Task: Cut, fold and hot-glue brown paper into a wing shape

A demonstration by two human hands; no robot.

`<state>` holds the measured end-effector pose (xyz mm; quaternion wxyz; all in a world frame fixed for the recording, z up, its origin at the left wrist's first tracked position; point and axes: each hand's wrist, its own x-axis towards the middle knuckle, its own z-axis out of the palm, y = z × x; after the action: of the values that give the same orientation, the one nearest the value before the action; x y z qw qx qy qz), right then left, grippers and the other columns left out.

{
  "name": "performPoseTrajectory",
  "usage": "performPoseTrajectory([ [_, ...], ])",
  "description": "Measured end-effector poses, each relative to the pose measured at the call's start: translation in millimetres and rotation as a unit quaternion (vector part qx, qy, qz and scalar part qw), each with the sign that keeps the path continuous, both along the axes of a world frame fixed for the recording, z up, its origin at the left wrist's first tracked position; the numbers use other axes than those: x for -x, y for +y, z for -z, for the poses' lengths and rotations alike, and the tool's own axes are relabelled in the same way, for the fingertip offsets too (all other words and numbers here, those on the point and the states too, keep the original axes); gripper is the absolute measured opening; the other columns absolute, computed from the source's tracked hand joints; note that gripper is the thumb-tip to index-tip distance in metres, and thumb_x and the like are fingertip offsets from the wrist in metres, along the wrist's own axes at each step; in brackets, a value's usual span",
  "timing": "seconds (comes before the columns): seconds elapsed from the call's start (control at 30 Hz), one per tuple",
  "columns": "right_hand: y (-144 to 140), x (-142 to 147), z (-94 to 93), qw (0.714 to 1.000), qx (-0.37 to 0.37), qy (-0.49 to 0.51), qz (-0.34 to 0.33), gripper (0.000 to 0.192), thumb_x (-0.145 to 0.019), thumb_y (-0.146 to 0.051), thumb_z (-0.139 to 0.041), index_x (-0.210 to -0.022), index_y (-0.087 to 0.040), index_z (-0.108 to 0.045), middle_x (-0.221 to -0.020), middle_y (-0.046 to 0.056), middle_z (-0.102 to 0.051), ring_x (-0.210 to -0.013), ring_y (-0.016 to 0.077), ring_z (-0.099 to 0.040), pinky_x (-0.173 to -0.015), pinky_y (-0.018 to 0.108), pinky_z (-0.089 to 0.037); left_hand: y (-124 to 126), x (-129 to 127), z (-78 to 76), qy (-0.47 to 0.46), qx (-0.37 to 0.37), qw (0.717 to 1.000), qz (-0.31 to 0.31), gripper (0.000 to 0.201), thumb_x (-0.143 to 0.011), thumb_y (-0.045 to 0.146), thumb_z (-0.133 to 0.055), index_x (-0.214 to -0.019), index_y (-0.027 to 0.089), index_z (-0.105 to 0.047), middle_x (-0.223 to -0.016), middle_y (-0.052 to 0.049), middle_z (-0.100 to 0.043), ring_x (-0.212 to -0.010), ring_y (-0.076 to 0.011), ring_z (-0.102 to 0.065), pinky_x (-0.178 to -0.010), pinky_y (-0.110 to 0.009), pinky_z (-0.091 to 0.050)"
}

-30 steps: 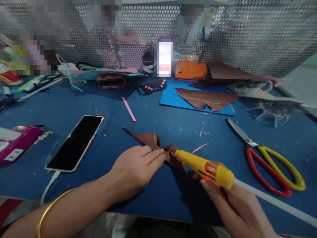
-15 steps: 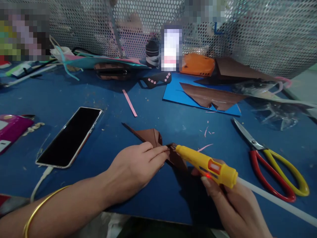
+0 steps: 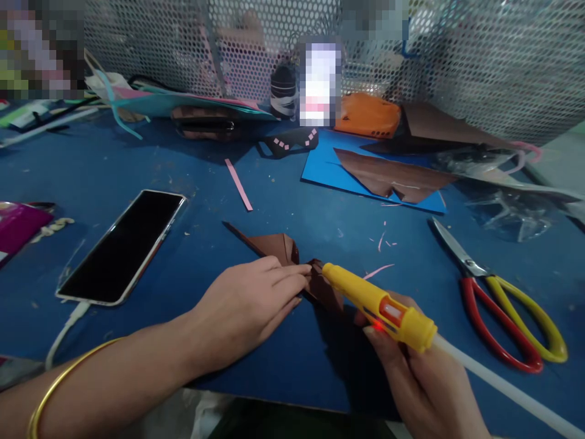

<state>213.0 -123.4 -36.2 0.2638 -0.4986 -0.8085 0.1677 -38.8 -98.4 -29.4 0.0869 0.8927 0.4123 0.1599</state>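
Note:
My right hand [image 3: 427, 366] is wrapped round a yellow glue gun [image 3: 365, 291], its red light lit and a long white glue stick [image 3: 507, 384] sticking out of its back. The gun's nozzle is at the middle of a folded brown paper cutout [image 3: 272, 246] lying on the blue table. Across that cutout lies my left hand [image 3: 251, 299], fingers together and holding it down close to the nozzle; the thumb is hidden. Right of the hands rest scissors [image 3: 470, 265] with one red and one yellow handle.
On the left lies a phone [image 3: 125, 247] with a white cable, beside a magenta packet [image 3: 22, 228]. A pink strip [image 3: 238, 185], a black mask [image 3: 292, 142] and a blue sheet [image 3: 320, 166] under brown paper [image 3: 397, 177] lie farther back. Behind them stands a perforated metal screen [image 3: 183, 55].
The view has shifted slightly. The glue gun's rear end has dipped a little while its nozzle stays at the brown cutout. My left hand keeps its place on the paper.

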Motion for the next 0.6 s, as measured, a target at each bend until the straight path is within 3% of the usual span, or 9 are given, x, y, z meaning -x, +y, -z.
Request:
performPoseTrajectory([
  [0.6,2.5,-1.4,0.4,0.998,-0.043,-0.039,-0.004,0.026,-0.098,-0.030,-0.043,-0.114,-0.018,-0.060,-0.088,0.008,-0.070,-0.071,0.0194,-0.071,-0.059,0.026,-0.056,-2.4,0.1,-0.5,-0.008,0.000,1.000,0.001,0.025,-0.099,0.019,-0.044,-0.117,0.016,-0.062,-0.124,-0.005,-0.069,-0.089,-0.0193,-0.060,-0.072,-0.031,-0.051],
])
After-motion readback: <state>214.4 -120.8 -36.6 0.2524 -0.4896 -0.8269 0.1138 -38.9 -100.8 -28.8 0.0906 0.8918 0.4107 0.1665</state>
